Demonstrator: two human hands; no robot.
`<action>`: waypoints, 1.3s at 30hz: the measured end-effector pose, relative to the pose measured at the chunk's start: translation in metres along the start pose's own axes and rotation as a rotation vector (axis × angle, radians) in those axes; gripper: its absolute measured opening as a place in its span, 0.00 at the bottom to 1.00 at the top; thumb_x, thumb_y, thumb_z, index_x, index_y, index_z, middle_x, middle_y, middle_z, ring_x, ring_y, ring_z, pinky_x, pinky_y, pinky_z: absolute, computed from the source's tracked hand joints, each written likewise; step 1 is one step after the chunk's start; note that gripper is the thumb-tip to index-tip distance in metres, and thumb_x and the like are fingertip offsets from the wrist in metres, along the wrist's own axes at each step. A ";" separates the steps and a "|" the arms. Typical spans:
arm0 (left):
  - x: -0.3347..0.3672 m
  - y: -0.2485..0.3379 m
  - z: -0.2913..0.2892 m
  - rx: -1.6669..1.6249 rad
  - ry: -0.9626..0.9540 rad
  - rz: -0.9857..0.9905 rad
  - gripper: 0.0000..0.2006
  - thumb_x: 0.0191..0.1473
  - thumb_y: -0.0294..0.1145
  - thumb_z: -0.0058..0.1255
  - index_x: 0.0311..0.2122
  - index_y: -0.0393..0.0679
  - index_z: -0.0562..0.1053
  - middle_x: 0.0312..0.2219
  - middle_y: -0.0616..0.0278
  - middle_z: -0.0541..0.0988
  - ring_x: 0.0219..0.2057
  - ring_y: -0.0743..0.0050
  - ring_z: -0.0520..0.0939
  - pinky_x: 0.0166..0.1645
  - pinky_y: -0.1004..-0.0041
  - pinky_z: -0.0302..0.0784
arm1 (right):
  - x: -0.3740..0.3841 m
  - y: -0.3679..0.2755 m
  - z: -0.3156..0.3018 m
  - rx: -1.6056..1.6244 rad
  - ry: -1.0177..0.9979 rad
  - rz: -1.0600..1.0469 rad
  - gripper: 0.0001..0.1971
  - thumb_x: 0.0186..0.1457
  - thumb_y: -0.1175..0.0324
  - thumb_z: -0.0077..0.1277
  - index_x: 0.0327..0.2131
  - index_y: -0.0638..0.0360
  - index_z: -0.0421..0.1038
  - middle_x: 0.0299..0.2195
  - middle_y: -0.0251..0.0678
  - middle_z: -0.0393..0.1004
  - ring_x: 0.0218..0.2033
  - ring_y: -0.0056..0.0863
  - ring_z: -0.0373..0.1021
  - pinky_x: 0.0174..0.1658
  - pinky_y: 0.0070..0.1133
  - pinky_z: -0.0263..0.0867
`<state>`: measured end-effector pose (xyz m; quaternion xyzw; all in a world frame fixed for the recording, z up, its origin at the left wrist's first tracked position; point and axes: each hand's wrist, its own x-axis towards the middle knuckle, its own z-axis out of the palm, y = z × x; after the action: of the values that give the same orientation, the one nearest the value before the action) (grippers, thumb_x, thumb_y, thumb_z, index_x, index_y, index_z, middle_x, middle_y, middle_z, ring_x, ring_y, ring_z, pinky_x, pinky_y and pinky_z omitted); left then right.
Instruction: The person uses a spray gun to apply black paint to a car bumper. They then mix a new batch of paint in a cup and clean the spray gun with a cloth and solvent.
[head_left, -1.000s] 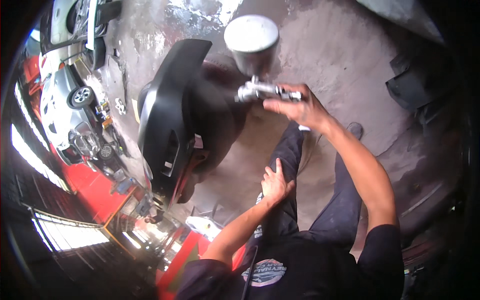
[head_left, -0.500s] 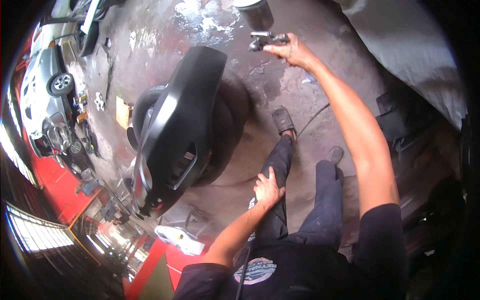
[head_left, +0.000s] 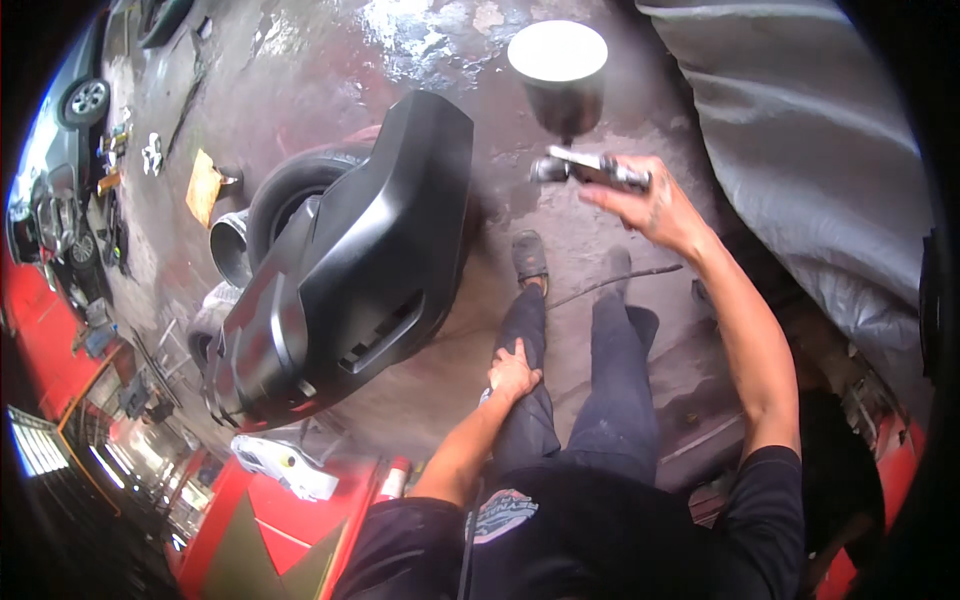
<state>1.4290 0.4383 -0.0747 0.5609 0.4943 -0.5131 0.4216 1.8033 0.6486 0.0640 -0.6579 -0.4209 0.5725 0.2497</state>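
The right hand [head_left: 657, 205] is gripping the spray gun [head_left: 585, 165], the left hand [head_left: 514, 376] is resting spread on a leg [head_left: 526, 322]; the bumper [head_left: 365, 255], overlapping the tire [head_left: 290, 182]'s right edge, is looking evenly black, what's left not showing

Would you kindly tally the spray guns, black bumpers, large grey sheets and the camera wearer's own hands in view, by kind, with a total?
Spray gun: 1
Black bumper: 1
Large grey sheet: 1
Left hand and right hand: 2
Total: 5
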 end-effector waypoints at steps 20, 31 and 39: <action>-0.159 0.082 0.009 -0.856 0.352 0.034 0.35 0.63 0.50 0.54 0.71 0.49 0.63 0.72 0.37 0.56 0.71 0.37 0.61 0.73 0.54 0.59 | 0.258 0.019 -0.006 -0.378 0.264 -0.150 0.23 0.61 0.49 0.60 0.50 0.56 0.78 0.43 0.54 0.82 0.49 0.54 0.78 0.49 0.43 0.74; -0.180 0.106 0.040 -0.971 0.374 -0.125 0.31 0.64 0.47 0.53 0.70 0.48 0.66 0.71 0.33 0.56 0.70 0.36 0.63 0.72 0.55 0.60 | 0.102 -0.134 0.120 -0.126 -0.184 -0.559 0.19 0.58 0.53 0.63 0.44 0.57 0.78 0.35 0.51 0.81 0.40 0.53 0.80 0.43 0.41 0.74; -0.199 0.104 0.080 -1.112 0.401 -0.181 0.29 0.66 0.43 0.52 0.70 0.47 0.66 0.72 0.32 0.54 0.72 0.38 0.60 0.73 0.58 0.58 | 0.115 -0.099 0.075 0.122 -0.317 -0.319 0.19 0.61 0.56 0.64 0.51 0.56 0.81 0.36 0.30 0.83 0.38 0.18 0.74 0.46 0.26 0.72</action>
<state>1.5220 0.3190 0.1094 0.2974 0.8044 -0.0953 0.5053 1.7030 0.7851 0.0652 -0.4687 -0.5181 0.6463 0.3071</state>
